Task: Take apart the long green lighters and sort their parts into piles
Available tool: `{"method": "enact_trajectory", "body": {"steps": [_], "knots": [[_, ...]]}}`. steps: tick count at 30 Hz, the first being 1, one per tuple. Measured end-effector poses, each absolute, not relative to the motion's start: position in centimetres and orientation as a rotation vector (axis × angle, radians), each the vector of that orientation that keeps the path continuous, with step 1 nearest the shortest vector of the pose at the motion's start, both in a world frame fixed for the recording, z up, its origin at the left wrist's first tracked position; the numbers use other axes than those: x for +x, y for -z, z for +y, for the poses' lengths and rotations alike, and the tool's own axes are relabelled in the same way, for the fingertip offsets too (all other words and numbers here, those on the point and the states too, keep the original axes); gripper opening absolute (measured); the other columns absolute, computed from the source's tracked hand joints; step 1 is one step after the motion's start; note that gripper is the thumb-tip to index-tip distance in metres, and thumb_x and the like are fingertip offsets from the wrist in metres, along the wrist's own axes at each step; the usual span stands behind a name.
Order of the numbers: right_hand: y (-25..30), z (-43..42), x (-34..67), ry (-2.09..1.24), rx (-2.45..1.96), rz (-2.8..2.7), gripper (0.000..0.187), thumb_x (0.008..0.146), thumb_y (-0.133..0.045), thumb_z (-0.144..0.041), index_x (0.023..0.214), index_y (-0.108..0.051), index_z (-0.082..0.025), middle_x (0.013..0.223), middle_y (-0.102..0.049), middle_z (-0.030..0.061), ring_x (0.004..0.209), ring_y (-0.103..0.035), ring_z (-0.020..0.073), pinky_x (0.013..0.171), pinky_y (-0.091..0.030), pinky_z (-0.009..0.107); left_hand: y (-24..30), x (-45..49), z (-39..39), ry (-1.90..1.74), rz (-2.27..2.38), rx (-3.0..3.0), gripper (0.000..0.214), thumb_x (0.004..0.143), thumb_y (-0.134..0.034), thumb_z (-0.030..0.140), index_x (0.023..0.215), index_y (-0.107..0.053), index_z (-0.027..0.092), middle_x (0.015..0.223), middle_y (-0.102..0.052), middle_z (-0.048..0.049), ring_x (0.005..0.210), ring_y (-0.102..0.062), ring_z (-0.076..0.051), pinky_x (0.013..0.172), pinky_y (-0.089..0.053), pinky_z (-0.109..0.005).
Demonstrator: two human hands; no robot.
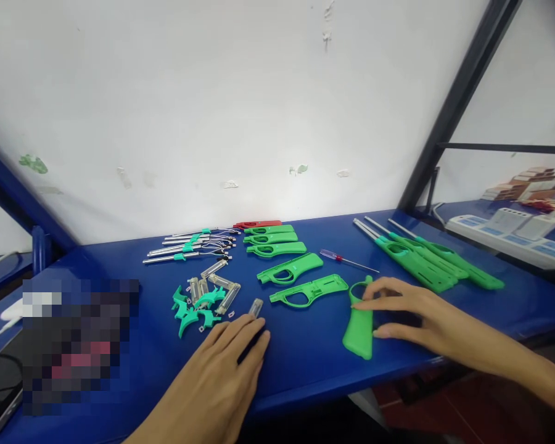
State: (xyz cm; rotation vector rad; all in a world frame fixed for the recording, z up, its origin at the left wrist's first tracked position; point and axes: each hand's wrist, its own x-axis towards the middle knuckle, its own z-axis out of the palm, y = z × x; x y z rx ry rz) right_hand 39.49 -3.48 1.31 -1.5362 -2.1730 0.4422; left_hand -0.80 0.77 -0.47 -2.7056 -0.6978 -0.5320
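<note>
My left hand [224, 364] is closed at the fingertips on a clear lighter fuel tank [256, 306], whose far end sticks out past the fingers. My right hand [404, 306] grips a green lighter shell half [360, 330] near the table's front edge, fingers across its upper part and thumb at its right side. Left of that shell lies an open green shell half [309, 291] with its ribbed inside facing up. Several more clear tanks [229, 299] and teal triggers [188, 319] are heaped beyond my left hand, with tiny metal bits [232, 314] among them.
Metal lighter rods [166, 251] with wires lie at the back left. Behind are more green shells [277, 248] and a red one [259, 224]. A screwdriver [340, 257] lies mid-table; assembled green lighters [416, 265] lie right. A white power strip [513, 237] is further right.
</note>
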Motion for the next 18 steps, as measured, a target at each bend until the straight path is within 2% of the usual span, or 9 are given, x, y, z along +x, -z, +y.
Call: {"method": "enact_trajectory", "body": {"steps": [6,9,11,13,15,18], "knots": [[-0.6,-4.1,38.4,-0.532,-1.596,-2.162,0.045,0.1,-0.072,-0.062,0.141,-0.076,-0.043,0.117,-0.074,0.0051,0.107,-0.076,0.0264,0.1,-0.062,0.041,-0.2,-2.4,1.8,0.563,-0.809,-2.619,0.039,0.11,-0.048,0.019,0.14,-0.073,0.019,0.14,-0.076,-0.0134,0.13,-0.073,-0.033,0.105,-0.065,-0.048],[-0.6,-4.7,37.4,-0.502,-1.63,-2.155,0.038,0.103,-0.069,-0.061,0.134,-0.078,-0.042,0.111,-0.072,0.0038,0.1,-0.074,0.0238,0.096,-0.061,0.039,-0.1,-2.2,1.5,0.598,-0.803,-2.585,0.039,0.109,-0.045,0.016,0.131,-0.077,0.017,0.139,-0.076,-0.0159,0.13,-0.072,-0.037,0.103,-0.065,-0.053],[-0.6,-4.9,36.9,-0.408,-1.627,-2.153,0.032,0.104,-0.068,-0.061,0.123,-0.082,-0.04,0.115,-0.071,0.0046,0.105,-0.073,0.0252,0.097,-0.06,0.04,0.0,-1.7,1.1,0.617,-0.824,-2.6,0.039,0.109,-0.045,0.013,0.128,-0.078,0.018,0.14,-0.075,-0.0154,0.133,-0.07,-0.038,0.105,-0.063,-0.055],[-0.7,-5.0,36.5,-0.328,-1.591,-2.184,0.03,0.103,-0.069,-0.059,0.119,-0.082,-0.037,0.126,-0.072,0.0062,0.117,-0.07,0.0285,0.104,-0.057,0.044,-0.1,-1.0,0.5,0.625,-0.837,-2.657,0.039,0.108,-0.047,0.013,0.131,-0.077,0.021,0.141,-0.074,-0.013,0.136,-0.067,-0.036,0.11,-0.061,-0.054],[-0.6,-4.8,36.1,-0.292,-1.547,-2.225,0.03,0.104,-0.069,-0.058,0.12,-0.079,-0.035,0.133,-0.073,0.0076,0.128,-0.067,0.0309,0.111,-0.053,0.048,-0.3,-0.2,0.0,0.64,-0.82,-2.72,0.038,0.109,-0.049,0.015,0.136,-0.075,0.023,0.141,-0.074,-0.0112,0.137,-0.067,-0.033,0.114,-0.059,-0.05],[-0.2,-4.8,35.5,-0.263,-1.522,-2.249,0.032,0.107,-0.065,-0.055,0.126,-0.076,-0.032,0.13,-0.075,0.0087,0.13,-0.066,0.0313,0.113,-0.051,0.05,-0.7,1.0,-0.8,0.703,-0.792,-2.769,0.039,0.109,-0.048,0.015,0.138,-0.073,0.022,0.139,-0.076,-0.0106,0.134,-0.068,-0.03,0.115,-0.058,-0.044]]}}
